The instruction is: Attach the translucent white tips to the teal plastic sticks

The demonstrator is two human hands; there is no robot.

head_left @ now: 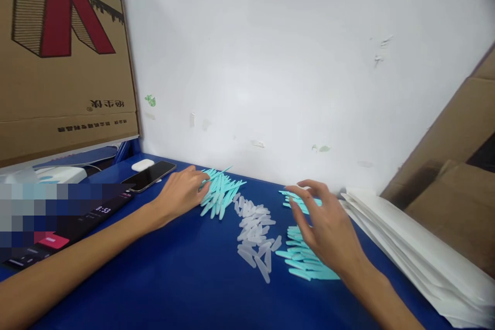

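My left hand (183,191) is at the left edge of a loose pile of slim, pointed teal pieces (221,193). Its fingers are curled with the thumb close to the index finger, and what lies between them is hidden. My right hand (325,221) hovers with thumb and fingers apart, holding nothing visible. Beneath and behind it, more teal pieces lie in a far group (294,199) and a larger near group (303,263), both partly covered by the hand. Between my hands, frosted translucent pieces (253,227) of a shorter, blunt shape are scattered in a strip.
On the blue table (185,283), a phone (150,175) and a white case (143,165) lie left, near a dark lit screen (85,221). A printed carton (69,72) stands left. White sheets or bags (417,252) are stacked right, beside brown cardboard (452,206). A white wall (251,72) rises behind.
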